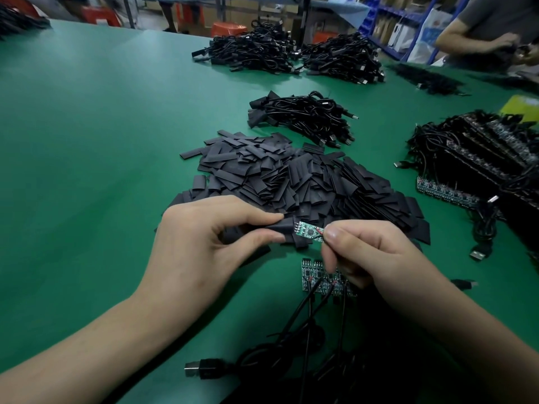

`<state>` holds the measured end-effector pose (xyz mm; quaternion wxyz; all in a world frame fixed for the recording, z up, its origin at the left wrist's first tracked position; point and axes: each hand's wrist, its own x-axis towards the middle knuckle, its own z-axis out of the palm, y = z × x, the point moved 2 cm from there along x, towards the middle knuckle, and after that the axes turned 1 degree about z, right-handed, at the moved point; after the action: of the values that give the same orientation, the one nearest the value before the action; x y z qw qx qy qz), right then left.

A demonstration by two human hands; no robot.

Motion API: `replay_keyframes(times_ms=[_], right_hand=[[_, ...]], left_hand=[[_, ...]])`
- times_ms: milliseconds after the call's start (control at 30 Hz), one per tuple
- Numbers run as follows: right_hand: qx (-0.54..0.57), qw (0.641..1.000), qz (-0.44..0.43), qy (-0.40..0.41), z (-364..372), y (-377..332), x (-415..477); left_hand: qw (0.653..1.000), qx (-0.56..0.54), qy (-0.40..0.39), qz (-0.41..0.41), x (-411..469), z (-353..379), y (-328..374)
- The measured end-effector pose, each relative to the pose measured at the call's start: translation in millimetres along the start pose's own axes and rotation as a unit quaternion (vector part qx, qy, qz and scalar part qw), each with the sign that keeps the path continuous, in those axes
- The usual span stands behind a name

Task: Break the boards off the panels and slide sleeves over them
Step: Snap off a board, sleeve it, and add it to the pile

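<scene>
Small green board (309,232) was level just in front of the sleeve pile (291,176), pin end at a flat black sleeve (281,228) mouth. Leftover panel (318,275) lay nearer still, stacked panels (481,167) off to the pile's right.

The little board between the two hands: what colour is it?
The board is green, shown best in the head view.

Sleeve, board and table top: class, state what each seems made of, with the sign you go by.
Sleeve: probably flexible matte black plastic tubing; it lies flattened in the left hand. Board: rigid green laminate, likely fibreglass, carrying small soldered parts. Table top: green mat, perhaps rubber or vinyl; smooth with faint sheen.
</scene>
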<state>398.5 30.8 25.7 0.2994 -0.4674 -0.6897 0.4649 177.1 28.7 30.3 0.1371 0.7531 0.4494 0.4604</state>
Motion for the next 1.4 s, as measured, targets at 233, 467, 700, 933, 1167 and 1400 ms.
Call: replay_keyframes(times_ms=[233,467,700,933,1167,1400], right_hand=[[0.010,1.000,0.000,-0.010,0,-2,-1],[-0.070,0.997,0.002,-0.029,2,-8,-5],[0.028,0.998,0.040,-0.045,-1,-8,-1],[0.016,0.998,0.042,-0.047,1,-8,-3],[-0.103,0.994,0.009,-0.045,4,-12,-7],[-0.125,0.991,0.003,-0.046,6,-13,-9]], left_hand=[[1.000,-0.005,-0.016,-0.010,0,1,-2],[0.998,-0.003,-0.069,0.013,1,3,-8],[0.993,0.012,-0.092,0.075,2,2,-6],[0.992,0.041,-0.082,0.090,0,1,-3],[0.992,-0.005,-0.102,0.068,-1,3,0],[0.990,-0.015,-0.102,0.093,-4,5,4]])
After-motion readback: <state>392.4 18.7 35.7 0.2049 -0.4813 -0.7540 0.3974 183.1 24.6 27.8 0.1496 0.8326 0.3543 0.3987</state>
